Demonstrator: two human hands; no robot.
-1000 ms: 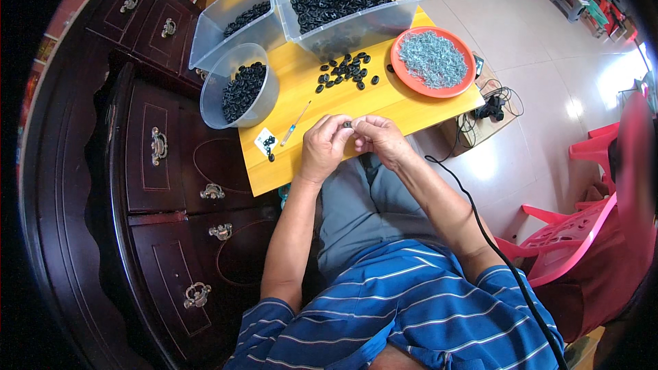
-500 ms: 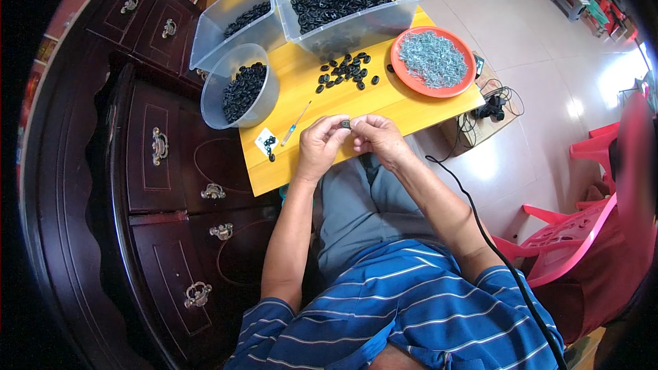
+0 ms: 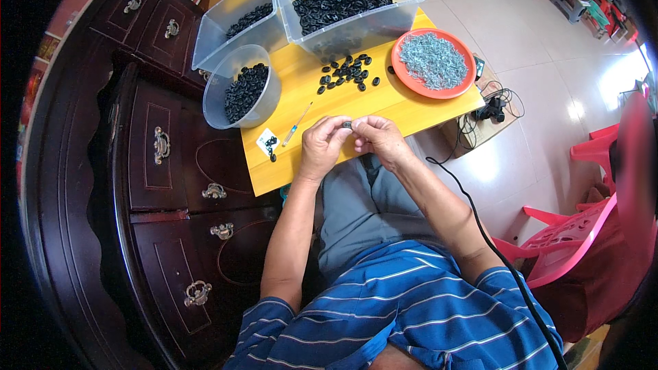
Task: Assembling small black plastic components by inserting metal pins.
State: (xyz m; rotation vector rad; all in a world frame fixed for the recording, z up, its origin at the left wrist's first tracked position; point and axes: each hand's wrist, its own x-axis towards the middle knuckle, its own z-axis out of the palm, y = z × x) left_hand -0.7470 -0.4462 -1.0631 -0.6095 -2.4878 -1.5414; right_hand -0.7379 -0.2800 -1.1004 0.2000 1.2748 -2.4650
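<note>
My left hand (image 3: pixel 322 147) and my right hand (image 3: pixel 379 139) meet over the near edge of a yellow table (image 3: pixel 384 99). Between their fingertips they pinch a small black ring-shaped part (image 3: pixel 347 125). Loose black rings (image 3: pixel 346 72) lie scattered on the table just beyond my hands. An orange plate (image 3: pixel 466 82) heaped with small silvery pieces (image 3: pixel 432 60) sits to the right. A thin tool with a blue tip (image 3: pixel 296 125) and a small white card (image 3: pixel 267 142) lie left of my left hand.
A round clear tub of black rings (image 3: pixel 241 89) stands at the table's left edge, with two larger clear bins (image 3: pixel 343 3) (image 3: pixel 236 17) of rings behind. A dark wooden drawer cabinet (image 3: pixel 164 157) is on the left. A black cable (image 3: pixel 480 229) runs by my right arm; red plastic chairs (image 3: pixel 582 233) stand right.
</note>
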